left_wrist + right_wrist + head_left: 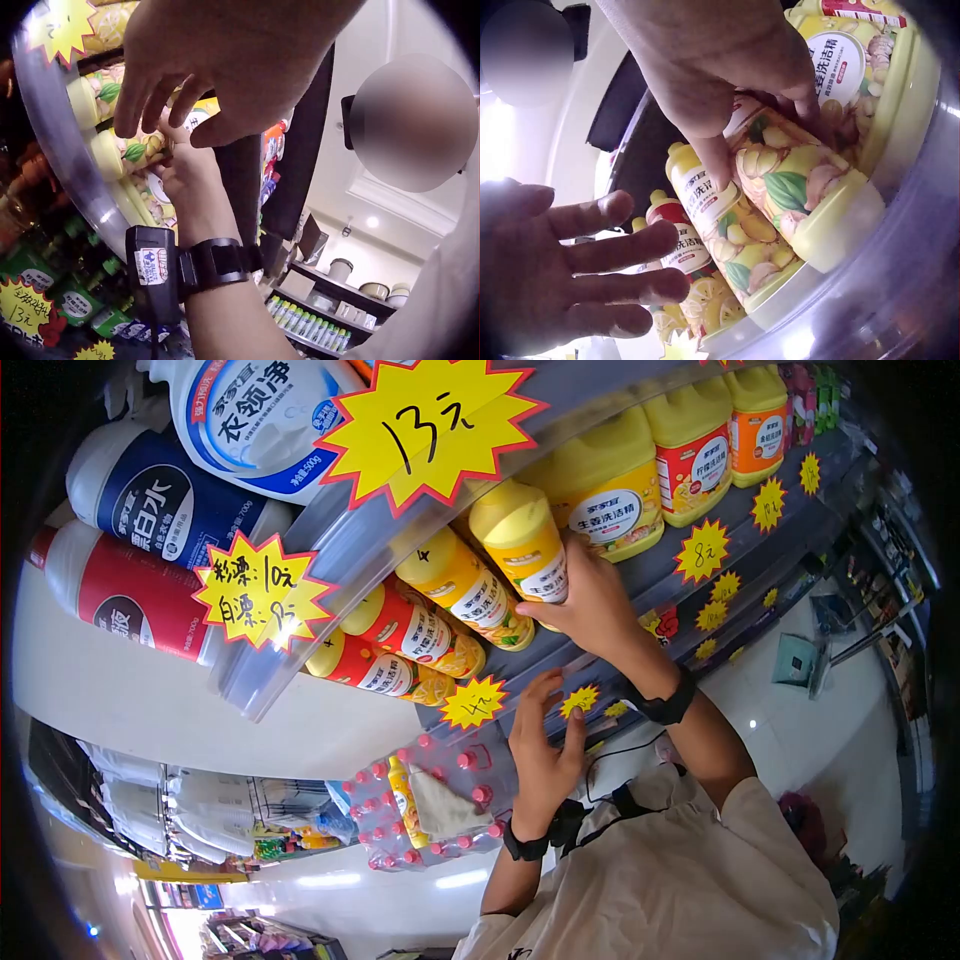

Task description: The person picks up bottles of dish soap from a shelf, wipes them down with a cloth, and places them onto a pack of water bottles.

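Observation:
My right hand [600, 610] grips a yellow dish soap bottle [510, 525] around its label, thumb on one side and fingers on the other. In the right wrist view the bottle [787, 176] leans against its neighbour, base end toward the shelf's clear front rail [780, 322]. Another yellow dish soap bottle [465, 590] stands right beside it, with red-labelled ones [415, 630] further along. My left hand [545, 750] hovers in front of the shelf with fingers spread and nothing in them; the right wrist view shows its palm [532, 277].
Large yellow jugs [610, 485] stand along the shelf past the held bottle. Star-shaped price tags, one [475, 702] by the bottles, line the shelf edges. Bleach bottles [150, 500] fill the far left. A pack of pink-capped bottles [450, 760] lies below.

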Tool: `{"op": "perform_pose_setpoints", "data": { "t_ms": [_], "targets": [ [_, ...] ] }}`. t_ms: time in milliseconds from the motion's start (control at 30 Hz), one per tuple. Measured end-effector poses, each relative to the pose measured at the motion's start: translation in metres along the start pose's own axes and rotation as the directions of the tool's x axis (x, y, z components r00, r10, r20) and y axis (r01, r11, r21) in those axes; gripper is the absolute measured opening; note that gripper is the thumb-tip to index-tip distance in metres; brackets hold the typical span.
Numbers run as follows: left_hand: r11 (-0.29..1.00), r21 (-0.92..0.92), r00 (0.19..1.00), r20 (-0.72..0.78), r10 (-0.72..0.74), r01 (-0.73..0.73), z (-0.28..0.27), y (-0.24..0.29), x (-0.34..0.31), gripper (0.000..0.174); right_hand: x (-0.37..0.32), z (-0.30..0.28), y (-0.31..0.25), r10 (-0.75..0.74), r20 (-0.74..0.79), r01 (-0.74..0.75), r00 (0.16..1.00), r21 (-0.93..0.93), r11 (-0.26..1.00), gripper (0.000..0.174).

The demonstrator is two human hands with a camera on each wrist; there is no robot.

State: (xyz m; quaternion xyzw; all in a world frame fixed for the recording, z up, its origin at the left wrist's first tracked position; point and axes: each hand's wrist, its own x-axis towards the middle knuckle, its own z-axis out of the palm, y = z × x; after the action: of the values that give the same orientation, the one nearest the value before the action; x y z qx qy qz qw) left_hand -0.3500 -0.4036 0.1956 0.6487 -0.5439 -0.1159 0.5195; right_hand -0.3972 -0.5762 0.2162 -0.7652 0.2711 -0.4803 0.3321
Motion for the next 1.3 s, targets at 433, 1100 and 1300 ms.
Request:
{"op": "perform_pose_setpoints", "data": {
  "t_ms": [433, 1100, 1300],
  "targets": [
    [1.000, 0.022, 0.999, -0.046, -0.021, 0.022, -0.018, -0.007, -0.007, 0.033, -0.015, 0.009, 0.016, -0.030, 0.014, 0.030, 0.999, -0.004, 1.000, 0.061],
    [0.983, -0.011, 0.871, -0.462, -0.166, 0.182, -0.124, -0.076, 0.035, 0.062, -0.031, 0.015, 0.014, 0.013, -0.009, -0.014, 1.000, -0.113, 0.994, 0.062],
    [0.996, -0.002, 0.879, -0.469, -0.082, 0.092, -0.131, -0.070, 0.058, 0.054, -0.073, 0.005, -0.021, -0.071, -0.139, 0.049, 0.988, -0.150, 0.987, 0.045]
  ]
}}
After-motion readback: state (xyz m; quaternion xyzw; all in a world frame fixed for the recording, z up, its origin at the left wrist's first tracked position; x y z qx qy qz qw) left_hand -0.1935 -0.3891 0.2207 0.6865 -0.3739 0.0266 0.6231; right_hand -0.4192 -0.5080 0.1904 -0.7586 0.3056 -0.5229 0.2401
